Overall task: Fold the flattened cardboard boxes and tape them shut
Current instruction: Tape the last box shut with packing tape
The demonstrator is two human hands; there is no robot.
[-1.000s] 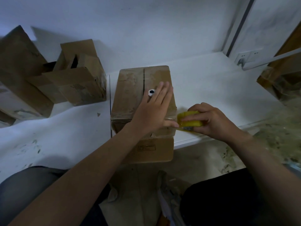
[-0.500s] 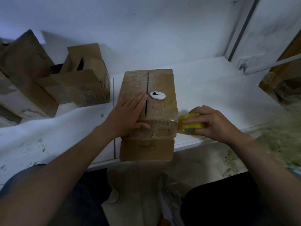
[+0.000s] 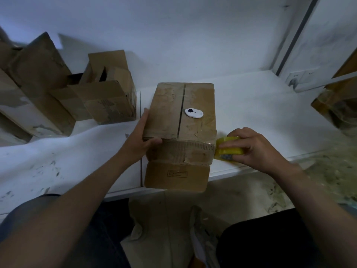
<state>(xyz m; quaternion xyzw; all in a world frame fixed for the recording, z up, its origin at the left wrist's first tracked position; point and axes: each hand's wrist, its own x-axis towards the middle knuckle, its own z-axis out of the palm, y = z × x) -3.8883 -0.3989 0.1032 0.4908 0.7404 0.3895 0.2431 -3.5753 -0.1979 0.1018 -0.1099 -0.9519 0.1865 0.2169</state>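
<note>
The cardboard box (image 3: 173,117) stands at the near edge of the white tabletop (image 3: 260,113), a small white cutter (image 3: 193,113) lying on its closed top flaps. The left hand (image 3: 138,141) braces its left side, fingers straight and flat, thumb across the front corner. The right hand (image 3: 253,149) has its fingers curled around a yellow tape roll (image 3: 228,147) touching the box's right front corner; other cardboard boxes (image 3: 108,105) stand further left.

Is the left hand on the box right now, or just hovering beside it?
Touching. The head view shows the left hand against the box: thumb lying on its near top edge, fingers flat along its left side.
</note>
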